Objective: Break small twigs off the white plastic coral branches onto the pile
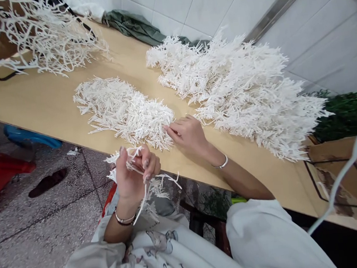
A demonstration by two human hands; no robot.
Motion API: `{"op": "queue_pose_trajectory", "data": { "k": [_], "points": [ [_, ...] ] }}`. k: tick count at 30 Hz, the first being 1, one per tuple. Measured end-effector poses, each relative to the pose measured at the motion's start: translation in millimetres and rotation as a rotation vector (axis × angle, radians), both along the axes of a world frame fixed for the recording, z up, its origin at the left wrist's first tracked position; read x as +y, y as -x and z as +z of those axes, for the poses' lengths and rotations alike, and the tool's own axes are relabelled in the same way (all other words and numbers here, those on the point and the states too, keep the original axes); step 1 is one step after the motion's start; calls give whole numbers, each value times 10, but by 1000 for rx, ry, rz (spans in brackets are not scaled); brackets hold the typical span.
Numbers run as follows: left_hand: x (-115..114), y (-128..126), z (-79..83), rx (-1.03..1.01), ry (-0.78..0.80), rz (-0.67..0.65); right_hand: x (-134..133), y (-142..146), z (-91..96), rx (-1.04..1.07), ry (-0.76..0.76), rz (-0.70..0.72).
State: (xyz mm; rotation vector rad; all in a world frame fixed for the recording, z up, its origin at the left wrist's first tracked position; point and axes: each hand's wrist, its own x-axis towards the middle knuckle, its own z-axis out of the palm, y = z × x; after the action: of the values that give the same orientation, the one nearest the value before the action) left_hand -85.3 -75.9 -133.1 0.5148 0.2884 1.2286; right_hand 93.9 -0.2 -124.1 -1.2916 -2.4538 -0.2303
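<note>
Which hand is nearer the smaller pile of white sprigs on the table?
The right hand: its fingertips touch the near edge of the smaller pile. The left hand is off the table edge, holding a bunch of sprigs, apart from the pile.

Your surface (48, 108) is a long tan board running along the white tiled wall. On it lies a small heap of white plastic sprigs (123, 109) in the middle, and a far larger heap (243, 86) beside it toward the wall (the two are just apart). At the far end rest branched white stems (41, 35) and a crumpled green cloth (134, 27). Your right hand (187, 133) rests on the board, touching the small heap.
</note>
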Motion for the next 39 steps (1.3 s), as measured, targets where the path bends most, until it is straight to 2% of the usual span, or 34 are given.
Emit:
{"op": "queue_pose_trajectory", "data": {
  "k": [3, 5, 9, 14, 16, 18, 20, 22, 24, 26, 28, 30, 32, 36, 38, 39],
  "points": [
    [-29, 7, 42, 19, 39, 52, 56, -21, -40, -131, -58, -66],
    [-45, 2, 51, 14, 80, 95, 79, -39, -48, -141, -81, -127],
    [-25, 48, 60, 47, 124, 182, 52, -42, -1, 64, -116, -129],
    [20, 192, 200, 66, 46, 316, -258, 142, 151, 407, -134, 102],
    [-1, 228, 303, 44, 24, 356, -438, 245, 214, 553, -45, 249],
    [-51, 242, 402, 11, 13, 354, -596, 329, 266, 682, 154, 396],
    [-123, 243, 468, -11, -5, 270, -701, 377, 307, 798, 379, 478],
    [-203, 250, 482, 35, -80, 102, -743, 388, 337, 910, 544, 487],
    [-274, 274, 453, 174, -215, -136, -739, 369, 359, 990, 659, 459],
    [-322, 311, 412, 389, -362, -426, -724, 339, 373, 998, 804, 449],
    [-341, 343, 388, 590, -463, -703, -728, 315, 380, 940, 971, 482],
    [-336, 352, 384, 725, -511, -895, -761, 310, 384, 852, 1102, 527],
    [-317, 336, 380, 778, -513, -982, -810, 323, 395, 787, 1138, 542],
    [-277, 327, 297, 816, -530, -1017, -869, 360, 427, 757, 989, 510],
    [-270, 376, 218, 820, -536, -945, -865, 361, 428, 798, 986, 480],
    [-270, 412, 177, 818, -525, -860, -859, 356, 421, 836, 1028, 462]
  ]
}}
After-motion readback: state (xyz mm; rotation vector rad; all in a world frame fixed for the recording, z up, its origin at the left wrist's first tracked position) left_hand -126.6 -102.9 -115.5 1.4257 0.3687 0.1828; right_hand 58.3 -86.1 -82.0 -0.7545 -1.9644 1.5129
